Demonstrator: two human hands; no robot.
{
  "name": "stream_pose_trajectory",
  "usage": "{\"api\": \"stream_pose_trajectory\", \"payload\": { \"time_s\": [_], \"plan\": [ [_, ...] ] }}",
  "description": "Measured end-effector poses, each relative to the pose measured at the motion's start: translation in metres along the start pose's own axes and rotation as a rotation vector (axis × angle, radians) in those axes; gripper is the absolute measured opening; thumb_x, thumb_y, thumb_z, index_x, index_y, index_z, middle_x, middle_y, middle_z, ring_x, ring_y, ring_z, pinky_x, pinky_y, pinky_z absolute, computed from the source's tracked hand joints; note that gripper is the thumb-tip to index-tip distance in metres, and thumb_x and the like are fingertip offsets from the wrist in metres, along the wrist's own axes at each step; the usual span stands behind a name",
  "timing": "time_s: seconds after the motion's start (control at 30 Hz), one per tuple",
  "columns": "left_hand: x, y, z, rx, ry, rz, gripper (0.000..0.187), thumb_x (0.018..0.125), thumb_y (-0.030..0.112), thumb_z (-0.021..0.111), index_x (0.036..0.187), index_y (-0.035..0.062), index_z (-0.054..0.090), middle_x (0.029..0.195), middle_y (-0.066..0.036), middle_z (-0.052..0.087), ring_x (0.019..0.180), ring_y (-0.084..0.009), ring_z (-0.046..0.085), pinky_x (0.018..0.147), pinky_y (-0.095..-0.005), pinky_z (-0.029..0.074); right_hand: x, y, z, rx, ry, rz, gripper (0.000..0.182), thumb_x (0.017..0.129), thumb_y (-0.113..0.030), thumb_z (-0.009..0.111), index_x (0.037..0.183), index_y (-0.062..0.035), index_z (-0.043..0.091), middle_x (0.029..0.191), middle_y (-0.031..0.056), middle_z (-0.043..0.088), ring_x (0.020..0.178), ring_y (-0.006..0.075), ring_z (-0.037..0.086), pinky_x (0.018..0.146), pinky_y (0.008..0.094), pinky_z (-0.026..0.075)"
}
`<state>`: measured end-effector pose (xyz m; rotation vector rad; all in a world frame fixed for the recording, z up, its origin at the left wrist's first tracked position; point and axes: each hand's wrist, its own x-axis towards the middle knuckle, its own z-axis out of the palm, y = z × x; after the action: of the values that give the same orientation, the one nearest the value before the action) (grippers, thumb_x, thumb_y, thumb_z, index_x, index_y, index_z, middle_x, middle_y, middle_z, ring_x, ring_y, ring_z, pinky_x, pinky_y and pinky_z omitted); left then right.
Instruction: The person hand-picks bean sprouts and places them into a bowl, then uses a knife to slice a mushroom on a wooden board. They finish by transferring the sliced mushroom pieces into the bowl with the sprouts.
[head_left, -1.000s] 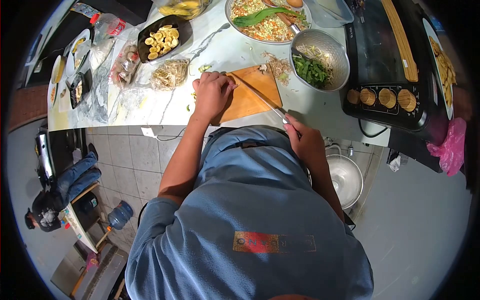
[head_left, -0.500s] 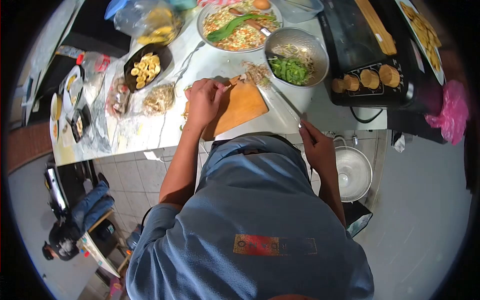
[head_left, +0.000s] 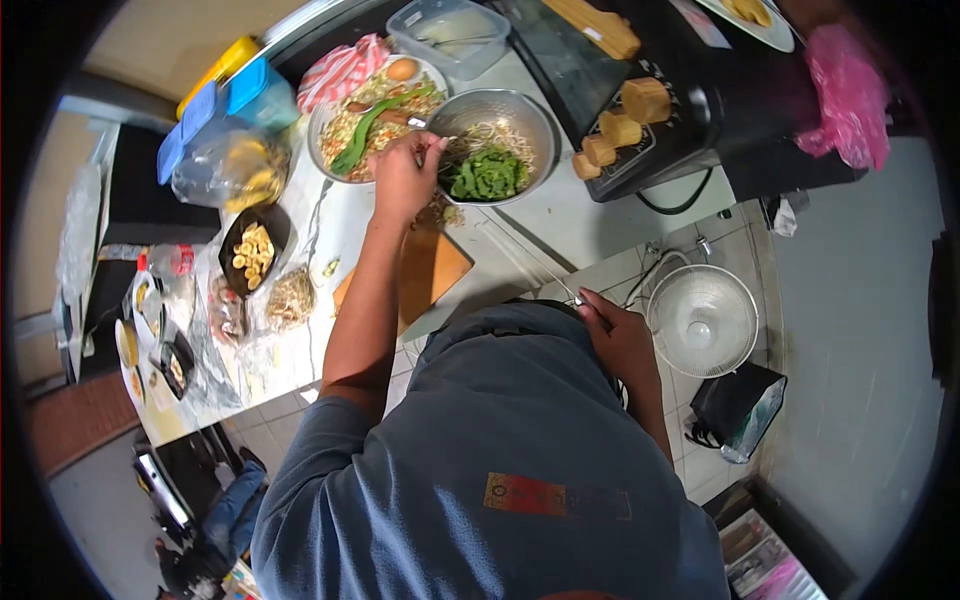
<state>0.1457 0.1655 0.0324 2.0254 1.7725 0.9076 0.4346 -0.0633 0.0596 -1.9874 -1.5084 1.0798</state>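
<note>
My left hand [head_left: 404, 178] is at the left rim of the metal bowl [head_left: 545, 125], its fingers pinched together; what they hold, if anything, is too small to make out. Chopped greens [head_left: 490, 174] and bean sprouts [head_left: 508, 138] lie in that bowl. Low on the right, my right hand [head_left: 612, 335] is wrapped round the handle of a knife [head_left: 530, 255], whose long blade points up and left over the counter. The orange cutting board [head_left: 430, 268] lies partly under my left forearm. Beside it are root scraps [head_left: 440, 211].
Behind my left hand is a plate of mixed food [head_left: 330, 135] with an egg [head_left: 402, 69]. A black dish of sliced bananas [head_left: 252, 255] and bagged sprouts [head_left: 290, 300] lie left. A black appliance [head_left: 650, 150] stands right, above a white fan [head_left: 703, 320]. Another person [head_left: 235, 510] is lower left.
My left hand has moved from the cutting board up to the bowl's rim. The view has turned and shifted. My right hand still holds the knife.
</note>
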Motion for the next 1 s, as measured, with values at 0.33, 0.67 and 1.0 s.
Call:
{"api": "stream_pose_trajectory", "payload": {
  "time_s": [0.33, 0.67, 1.0],
  "plan": [
    [0.002, 0.013, -0.018, -0.041, 0.001, -0.102, 0.021, 0.095, 0.024, 0.07, 0.104, 0.0058, 0.075, 0.09, -0.007, 0.076, 0.082, -0.017, 0.07, 0.08, -0.0324, 0.048, 0.013, -0.007, -0.027, -0.065, -0.17, 0.01, 0.037, 0.097, -0.038, 0.063, 0.125, -0.0152, 0.07, 0.093, 0.0173, 0.073, 0.086, 0.0344, 0.071, 0.078, 0.0399, 0.054],
    [-0.086, -0.022, -0.09, -0.303, 0.278, -0.499, 0.034, 0.103, 0.03, 0.059, 0.098, -0.0003, 0.073, 0.078, -0.006, 0.074, 0.067, -0.0081, 0.06, 0.064, -0.0274, 0.046, 0.068, -0.031, -0.009, -0.104, -0.362, -0.315, 0.032, 0.095, -0.026, 0.067, 0.12, -0.0066, 0.07, 0.092, 0.0186, 0.073, 0.075, 0.0261, 0.072, 0.071, 0.0336, 0.053],
    [-0.192, -0.065, -0.111, 0.083, 0.381, -0.504, 0.018, 0.091, 0.017, 0.073, 0.1, 0.0014, 0.073, 0.093, -0.012, 0.073, 0.084, -0.0204, 0.069, 0.076, -0.0315, 0.053, 0.098, -0.082, 0.036, -0.09, -0.515, -0.552, 0.03, 0.095, -0.027, 0.067, 0.117, -0.0078, 0.072, 0.09, 0.0207, 0.071, 0.081, 0.0339, 0.072, 0.072, 0.0365, 0.055]
  ]
}}
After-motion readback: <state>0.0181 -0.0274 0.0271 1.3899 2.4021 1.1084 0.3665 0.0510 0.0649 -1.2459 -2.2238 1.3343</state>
